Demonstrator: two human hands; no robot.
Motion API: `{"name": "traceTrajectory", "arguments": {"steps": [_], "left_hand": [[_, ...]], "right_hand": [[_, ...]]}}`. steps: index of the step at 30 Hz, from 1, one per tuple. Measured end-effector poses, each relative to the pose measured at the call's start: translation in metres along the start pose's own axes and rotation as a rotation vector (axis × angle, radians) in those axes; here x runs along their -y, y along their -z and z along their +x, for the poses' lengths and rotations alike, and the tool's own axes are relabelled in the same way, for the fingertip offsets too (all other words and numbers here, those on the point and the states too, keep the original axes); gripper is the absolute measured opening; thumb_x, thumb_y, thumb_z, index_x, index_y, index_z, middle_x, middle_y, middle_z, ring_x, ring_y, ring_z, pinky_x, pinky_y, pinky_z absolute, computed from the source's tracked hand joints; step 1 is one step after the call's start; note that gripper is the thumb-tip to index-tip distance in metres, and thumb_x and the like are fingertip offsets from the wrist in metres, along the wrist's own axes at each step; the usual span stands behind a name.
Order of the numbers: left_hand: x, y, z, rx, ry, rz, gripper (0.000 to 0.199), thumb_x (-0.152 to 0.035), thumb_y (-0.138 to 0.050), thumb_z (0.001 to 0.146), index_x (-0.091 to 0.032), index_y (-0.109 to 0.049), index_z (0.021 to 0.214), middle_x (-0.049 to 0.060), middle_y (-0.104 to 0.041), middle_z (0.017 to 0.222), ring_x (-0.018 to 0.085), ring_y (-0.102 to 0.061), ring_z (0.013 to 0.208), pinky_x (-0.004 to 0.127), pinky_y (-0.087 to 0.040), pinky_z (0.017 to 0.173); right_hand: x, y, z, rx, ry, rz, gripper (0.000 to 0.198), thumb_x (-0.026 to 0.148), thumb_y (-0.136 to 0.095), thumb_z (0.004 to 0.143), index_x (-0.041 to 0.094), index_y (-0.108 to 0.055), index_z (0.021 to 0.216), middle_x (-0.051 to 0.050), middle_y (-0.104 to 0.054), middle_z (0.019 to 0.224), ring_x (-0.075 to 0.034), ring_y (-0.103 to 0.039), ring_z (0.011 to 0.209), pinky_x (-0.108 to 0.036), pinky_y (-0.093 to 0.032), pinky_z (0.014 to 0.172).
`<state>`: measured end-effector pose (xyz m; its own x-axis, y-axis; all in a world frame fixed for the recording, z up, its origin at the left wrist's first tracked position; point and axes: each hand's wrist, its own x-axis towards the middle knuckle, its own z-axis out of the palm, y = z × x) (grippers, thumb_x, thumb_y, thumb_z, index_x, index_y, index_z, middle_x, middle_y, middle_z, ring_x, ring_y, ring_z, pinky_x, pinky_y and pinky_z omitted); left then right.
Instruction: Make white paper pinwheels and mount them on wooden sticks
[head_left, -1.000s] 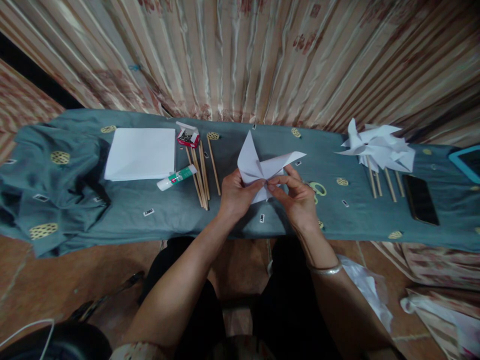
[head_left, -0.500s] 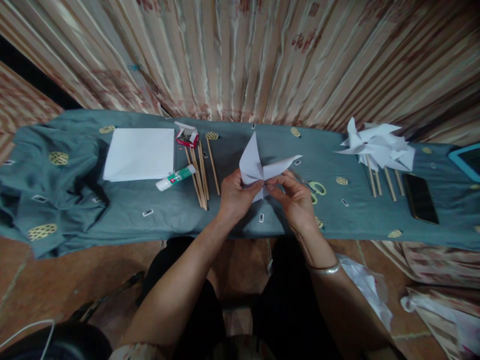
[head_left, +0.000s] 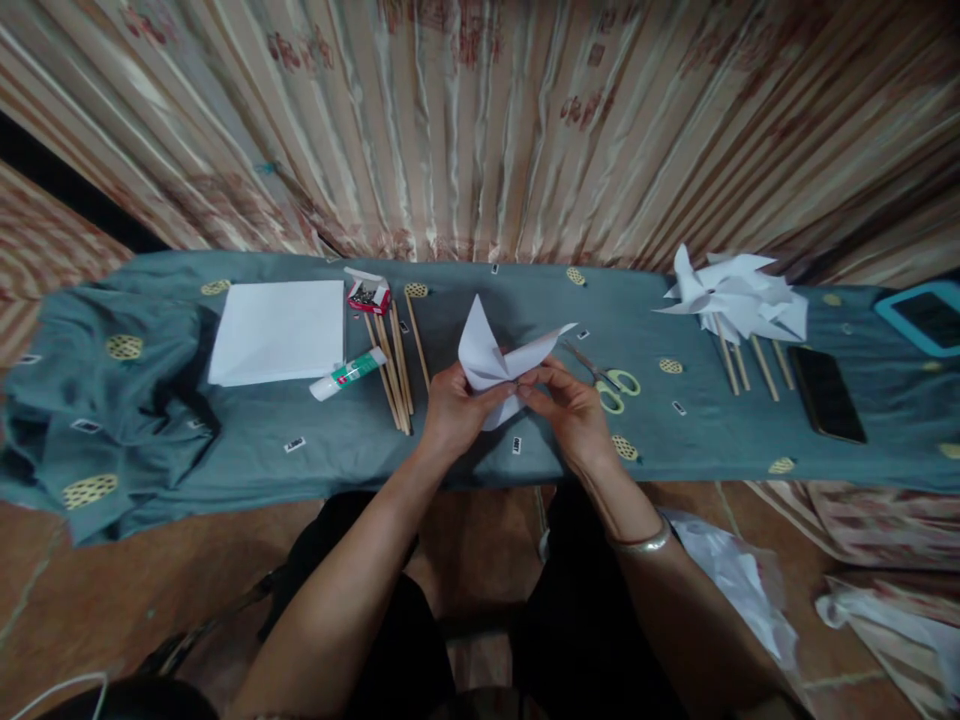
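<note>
A white paper pinwheel (head_left: 486, 358), partly folded, is held up over the middle of the cloth-covered table. My left hand (head_left: 454, 408) grips its left side, thumb near the paper's centre. From the right, my right hand (head_left: 571, 408) pinches the paper close to the same centre, thumb and fingers together. The two thumbs nearly meet there, and whatever lies under them is hidden. Scissors with pale green handles (head_left: 616, 385) lie just right of my right hand. Left of my left hand are several wooden sticks (head_left: 397, 370).
A glue stick (head_left: 348, 374) lies by a stack of white paper (head_left: 277, 332). Behind the sticks is a small red box of metal pins (head_left: 368, 292). At the right are finished paper pinwheels on sticks (head_left: 739, 295), a black phone (head_left: 828, 393) and a blue-framed device (head_left: 926, 315).
The view has shifted slightly, so the table sits a little lower. More of the scissors shows beside my right hand. Both hands still hold the paper pinwheel.
</note>
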<state>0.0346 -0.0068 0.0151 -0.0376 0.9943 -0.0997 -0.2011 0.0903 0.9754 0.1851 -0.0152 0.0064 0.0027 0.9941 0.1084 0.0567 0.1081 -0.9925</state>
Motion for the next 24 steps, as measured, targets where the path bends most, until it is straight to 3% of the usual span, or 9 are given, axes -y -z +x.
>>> {"name": "traceTrajectory", "arguments": {"steps": [7, 12, 17, 21, 24], "left_hand": [[-0.004, 0.002, -0.002, -0.007, 0.007, 0.009, 0.048, -0.029, -0.083, 0.057, -0.013, -0.074, 0.101, 0.005, -0.077, 0.087, 0.018, -0.068, 0.075, 0.028, -0.052, 0.072], [-0.007, 0.001, -0.001, -0.031, 0.017, 0.033, 0.045, -0.030, -0.083, 0.056, -0.013, -0.075, 0.098, 0.005, -0.077, 0.086, 0.018, -0.069, 0.075, 0.028, -0.053, 0.072], [-0.006, -0.001, -0.001, -0.035, 0.037, 0.022, 0.043, -0.031, -0.083, 0.056, -0.013, -0.075, 0.094, 0.005, -0.077, 0.087, 0.019, -0.069, 0.076, 0.029, -0.053, 0.073], [-0.004, -0.002, -0.001, -0.025, 0.035, 0.027, 0.043, -0.031, -0.084, 0.055, -0.013, -0.075, 0.093, 0.005, -0.077, 0.085, 0.019, -0.069, 0.076, 0.029, -0.053, 0.072], [-0.001, -0.002, -0.001, -0.002, 0.033, 0.008, 0.046, -0.032, -0.085, 0.055, -0.013, -0.075, 0.095, 0.005, -0.077, 0.085, 0.019, -0.069, 0.075, 0.029, -0.054, 0.072]], "right_hand": [[0.002, -0.004, -0.001, -0.091, -0.016, 0.029, 0.019, 0.037, -0.081, 0.067, 0.025, -0.070, 0.076, -0.002, -0.064, 0.123, -0.025, -0.057, 0.120, -0.047, -0.035, 0.113], [0.000, -0.002, 0.000, -0.142, 0.048, -0.044, 0.027, 0.038, -0.082, 0.066, 0.024, -0.065, 0.082, -0.004, -0.061, 0.125, -0.024, -0.058, 0.118, -0.046, -0.040, 0.110], [-0.003, -0.002, 0.003, -0.175, 0.013, 0.018, 0.057, 0.041, -0.086, 0.061, 0.025, -0.060, 0.109, -0.007, -0.064, 0.121, -0.024, -0.059, 0.116, -0.045, -0.043, 0.109], [0.002, 0.001, 0.005, -0.090, -0.032, 0.131, 0.076, 0.037, -0.088, 0.057, 0.027, -0.052, 0.123, -0.004, -0.069, 0.115, -0.023, -0.063, 0.112, -0.044, -0.046, 0.107], [0.009, 0.004, 0.005, -0.011, -0.115, 0.197, 0.079, 0.037, -0.088, 0.058, 0.028, -0.050, 0.126, -0.001, -0.073, 0.101, -0.023, -0.070, 0.094, -0.042, -0.055, 0.093]]}}
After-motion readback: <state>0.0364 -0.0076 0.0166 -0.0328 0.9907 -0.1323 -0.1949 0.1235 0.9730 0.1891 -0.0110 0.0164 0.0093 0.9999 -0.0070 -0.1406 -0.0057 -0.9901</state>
